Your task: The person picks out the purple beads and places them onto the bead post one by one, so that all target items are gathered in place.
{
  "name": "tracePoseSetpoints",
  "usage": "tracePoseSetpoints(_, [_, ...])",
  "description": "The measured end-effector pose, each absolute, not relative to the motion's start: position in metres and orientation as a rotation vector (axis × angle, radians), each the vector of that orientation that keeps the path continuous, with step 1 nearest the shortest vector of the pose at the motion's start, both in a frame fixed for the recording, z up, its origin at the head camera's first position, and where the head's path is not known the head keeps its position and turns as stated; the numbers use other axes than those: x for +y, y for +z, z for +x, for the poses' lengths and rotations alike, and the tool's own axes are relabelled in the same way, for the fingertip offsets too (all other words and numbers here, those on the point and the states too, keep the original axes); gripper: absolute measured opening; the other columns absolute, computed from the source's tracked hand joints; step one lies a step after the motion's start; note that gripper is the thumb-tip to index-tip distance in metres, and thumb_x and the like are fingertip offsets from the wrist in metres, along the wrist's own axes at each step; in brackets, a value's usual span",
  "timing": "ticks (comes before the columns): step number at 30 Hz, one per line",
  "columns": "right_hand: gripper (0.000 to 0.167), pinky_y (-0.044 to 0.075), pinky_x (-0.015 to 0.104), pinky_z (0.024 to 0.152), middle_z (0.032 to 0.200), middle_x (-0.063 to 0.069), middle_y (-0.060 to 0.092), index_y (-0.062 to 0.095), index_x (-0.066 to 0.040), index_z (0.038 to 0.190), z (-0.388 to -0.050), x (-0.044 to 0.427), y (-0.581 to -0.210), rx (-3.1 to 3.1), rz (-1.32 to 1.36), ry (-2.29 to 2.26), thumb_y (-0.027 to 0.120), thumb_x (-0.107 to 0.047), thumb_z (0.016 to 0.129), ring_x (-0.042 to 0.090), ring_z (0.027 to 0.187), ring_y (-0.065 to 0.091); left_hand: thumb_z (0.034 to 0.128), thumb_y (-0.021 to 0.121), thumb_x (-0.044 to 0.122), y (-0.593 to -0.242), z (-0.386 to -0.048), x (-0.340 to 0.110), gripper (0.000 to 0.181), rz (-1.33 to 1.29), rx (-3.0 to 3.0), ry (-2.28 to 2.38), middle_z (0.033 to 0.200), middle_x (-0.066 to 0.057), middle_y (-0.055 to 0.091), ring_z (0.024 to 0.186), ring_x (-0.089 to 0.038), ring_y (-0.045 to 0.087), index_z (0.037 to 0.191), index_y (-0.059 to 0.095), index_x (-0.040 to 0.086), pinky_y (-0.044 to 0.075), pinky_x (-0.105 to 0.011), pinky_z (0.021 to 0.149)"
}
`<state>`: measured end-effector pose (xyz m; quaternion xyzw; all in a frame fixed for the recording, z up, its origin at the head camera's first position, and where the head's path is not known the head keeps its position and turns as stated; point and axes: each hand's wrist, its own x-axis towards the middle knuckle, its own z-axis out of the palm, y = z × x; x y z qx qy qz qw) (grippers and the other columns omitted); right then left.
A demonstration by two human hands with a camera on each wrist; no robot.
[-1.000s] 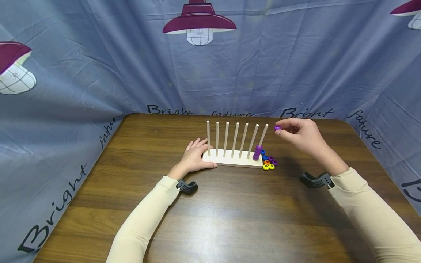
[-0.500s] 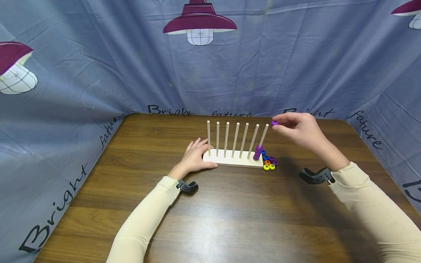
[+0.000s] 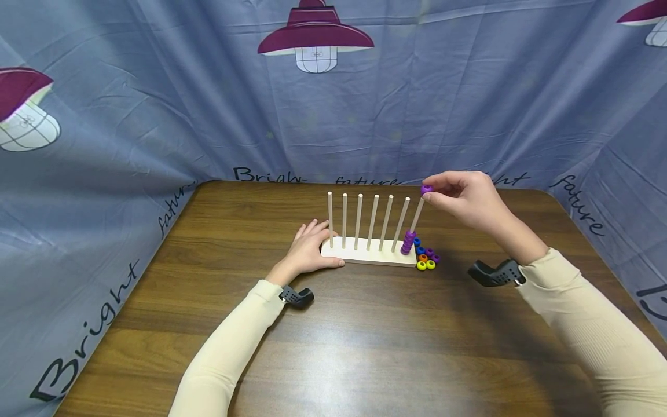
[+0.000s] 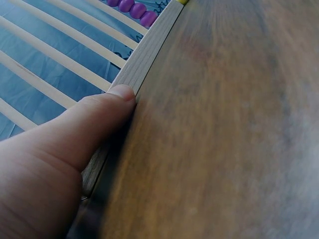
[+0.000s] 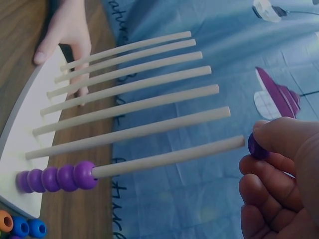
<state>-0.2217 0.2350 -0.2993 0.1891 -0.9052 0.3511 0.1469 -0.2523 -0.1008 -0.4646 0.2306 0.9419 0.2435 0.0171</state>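
Observation:
A pale wooden base [image 3: 367, 251] carries a row of upright pegs. Purple beads [image 3: 408, 243] are stacked low on the rightmost peg [image 3: 417, 215]; the other pegs are bare. At the base's left end my left hand [image 3: 307, 249] grips it, the thumb [image 4: 107, 107] along the front edge. My right hand [image 3: 471, 200] pinches a purple bead [image 3: 427, 189] between thumb and fingers at the top of the rightmost peg. In the right wrist view that bead [image 5: 257, 146] is just off the peg's tip [image 5: 239, 142], with a small gap showing.
Loose beads lie against the base's right end: blue [image 3: 420, 250], orange [image 3: 423, 258], yellow [image 3: 430, 264] and purple [image 3: 435, 258]. The brown wooden table [image 3: 354, 341] extends around them, with a patterned blue curtain [image 3: 443, 116] behind it and at the sides.
My right hand has moved left and up, bringing the pinched purple bead from beside the rightmost peg to its top. My left hand and the base have stayed in place.

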Motion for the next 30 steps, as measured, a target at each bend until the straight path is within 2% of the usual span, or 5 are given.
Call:
tracePoseSetpoints(22, [0.022,0.048,0.006,0.065,0.096,0.016,0.078,0.078,-0.003,0.109,-0.2212,0.2333,-0.3033,-2.605,0.626,1.021,0.078,-0.012,0.088,-0.013,0.072,0.059,0.0767,0.08,0.057,-0.4638,-0.2518,-0.1016,0.075,0.718,2.922,0.759,0.165,-0.012,0.036,0.158,-0.039,0.02,0.138,0.062,0.017,0.009,-0.058,0.129])
tracePoseSetpoints(30, [0.02,0.049,0.006,0.065,0.094,0.013,0.078,0.078,-0.006,0.107,-0.2187,0.2321,-0.3036,-2.614,0.624,1.019,0.078,-0.013,0.088,-0.011,0.072,0.061,0.0765,0.081,0.057,-0.4639,-0.2518,-0.1018,0.075,0.723,2.924,0.757,0.165,-0.012,0.037,0.158,-0.039,0.02,0.138,0.062,0.017,0.009,-0.059,0.129])
